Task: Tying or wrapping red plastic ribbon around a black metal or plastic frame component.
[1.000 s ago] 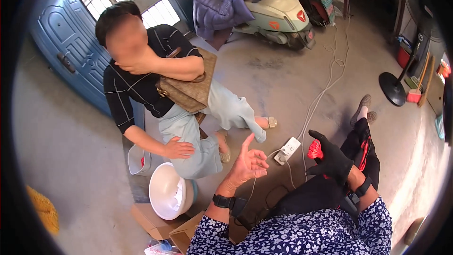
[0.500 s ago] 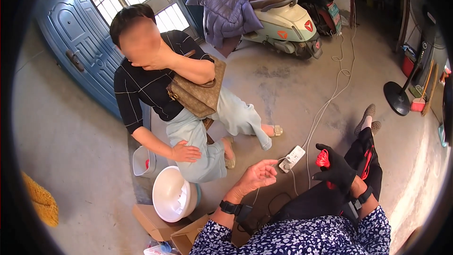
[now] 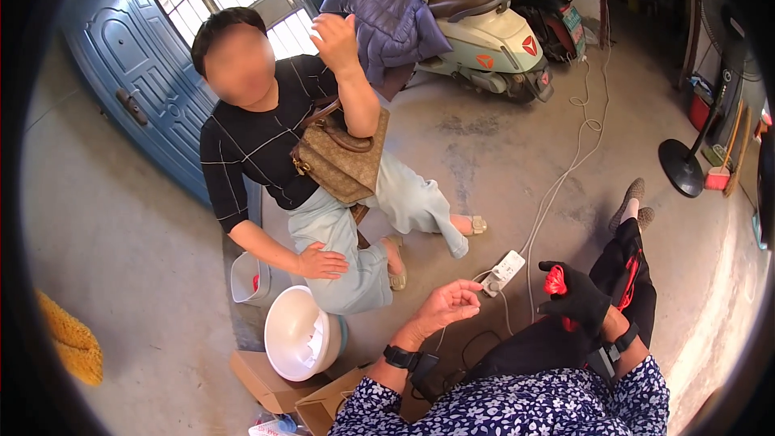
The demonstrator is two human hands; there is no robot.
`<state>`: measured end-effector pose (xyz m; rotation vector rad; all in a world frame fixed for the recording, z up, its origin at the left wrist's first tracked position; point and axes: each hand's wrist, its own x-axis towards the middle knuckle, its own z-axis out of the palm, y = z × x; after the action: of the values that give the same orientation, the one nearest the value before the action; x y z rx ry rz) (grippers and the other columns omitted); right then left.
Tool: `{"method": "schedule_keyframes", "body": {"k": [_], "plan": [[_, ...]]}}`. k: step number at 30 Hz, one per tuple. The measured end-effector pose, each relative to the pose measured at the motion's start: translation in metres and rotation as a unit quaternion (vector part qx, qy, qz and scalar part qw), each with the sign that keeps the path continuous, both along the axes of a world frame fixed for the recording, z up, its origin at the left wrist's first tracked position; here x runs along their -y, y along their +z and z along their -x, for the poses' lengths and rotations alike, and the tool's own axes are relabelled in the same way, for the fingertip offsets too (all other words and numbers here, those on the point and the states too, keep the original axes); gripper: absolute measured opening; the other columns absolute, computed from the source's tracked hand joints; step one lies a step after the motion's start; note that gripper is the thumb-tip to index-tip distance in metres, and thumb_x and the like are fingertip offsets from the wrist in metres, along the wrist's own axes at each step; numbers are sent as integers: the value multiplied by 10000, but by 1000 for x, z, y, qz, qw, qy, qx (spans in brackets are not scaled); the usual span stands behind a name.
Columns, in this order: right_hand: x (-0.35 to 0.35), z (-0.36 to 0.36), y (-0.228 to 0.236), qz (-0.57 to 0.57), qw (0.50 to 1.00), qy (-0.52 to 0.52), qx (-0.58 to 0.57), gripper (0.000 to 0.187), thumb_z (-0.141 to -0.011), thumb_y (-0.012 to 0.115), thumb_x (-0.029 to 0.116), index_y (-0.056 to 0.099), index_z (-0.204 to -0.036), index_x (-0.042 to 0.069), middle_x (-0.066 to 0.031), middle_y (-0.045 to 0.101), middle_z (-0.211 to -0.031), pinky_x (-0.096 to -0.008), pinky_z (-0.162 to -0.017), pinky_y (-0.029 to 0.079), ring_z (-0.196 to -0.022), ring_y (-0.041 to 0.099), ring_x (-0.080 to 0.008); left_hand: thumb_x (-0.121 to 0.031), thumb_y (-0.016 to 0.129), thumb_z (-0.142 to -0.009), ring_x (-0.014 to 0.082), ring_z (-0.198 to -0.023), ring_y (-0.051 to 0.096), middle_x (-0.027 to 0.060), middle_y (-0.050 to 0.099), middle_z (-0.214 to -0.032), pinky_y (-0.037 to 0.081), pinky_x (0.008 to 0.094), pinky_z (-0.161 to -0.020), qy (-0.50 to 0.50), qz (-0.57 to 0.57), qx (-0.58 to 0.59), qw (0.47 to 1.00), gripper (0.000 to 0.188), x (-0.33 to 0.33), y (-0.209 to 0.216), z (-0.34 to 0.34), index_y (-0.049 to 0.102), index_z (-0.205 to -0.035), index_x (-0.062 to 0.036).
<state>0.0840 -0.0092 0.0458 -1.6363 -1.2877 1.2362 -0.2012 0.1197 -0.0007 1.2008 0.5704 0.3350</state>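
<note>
1. Landmark: power strip (image 3: 507,267), white, on the floor; a plug is seated in it.
2. Left hand (image 3: 450,304): bare, just left of the power strip and a little nearer the wearer. Fingers loosely bent and partly spread, index finger foremost, tips pointing toward the strip.
3. Right hand (image 3: 583,299): in a black glove, right of the strip. Thumb and fingers closed around the red bundle; exact contact of the fingertips cannot be told, dark glove hiding it.
4. Red bundle (image 3: 555,280): right of the strip, near it, its top showing above the gloved grip. Material looks like gathered cord or strands; too small to be sure.
5. Second person (image 3: 262,141): seated, up and left of the strip, a brown bag (image 3: 343,163) at the lap. One hand raised (image 3: 335,42), fingers bent; the other hand (image 3: 323,261) flat on the thigh.
6. Basin (image 3: 282,323): left of the strip, nearer the wearer, white material inside. Carton (image 3: 266,383) beside it.
7. Scooter (image 3: 484,36): well beyond the strip. Fan (image 3: 682,168): to its far right.
</note>
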Motion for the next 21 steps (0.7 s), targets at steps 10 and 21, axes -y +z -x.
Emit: {"method": "schedule_keyframes", "body": {"k": [10, 21], "plan": [[12, 6, 3, 10, 1000, -14, 0, 660, -708, 821, 233, 556, -1270, 10, -61, 652, -1014, -310, -883, 488, -958, 599, -135, -138, 657, -909, 93, -929, 594, 26, 602, -1003, 495, 245, -858, -49, 16, 18, 998, 427, 9, -13, -12, 499, -1288, -19], [21, 10, 0, 14, 998, -37, -41, 533, -777, 777, 179, 579, -1239, 2, -48, 654, -989, -284, -823, 521, -901, 604, -109, -157, 639, -928, 81, -948, 575, 23, 592, -1036, 489, 233, -847, -109, 52, 3, 993, 421, 25, -31, -14, 492, -1299, -26]]}}
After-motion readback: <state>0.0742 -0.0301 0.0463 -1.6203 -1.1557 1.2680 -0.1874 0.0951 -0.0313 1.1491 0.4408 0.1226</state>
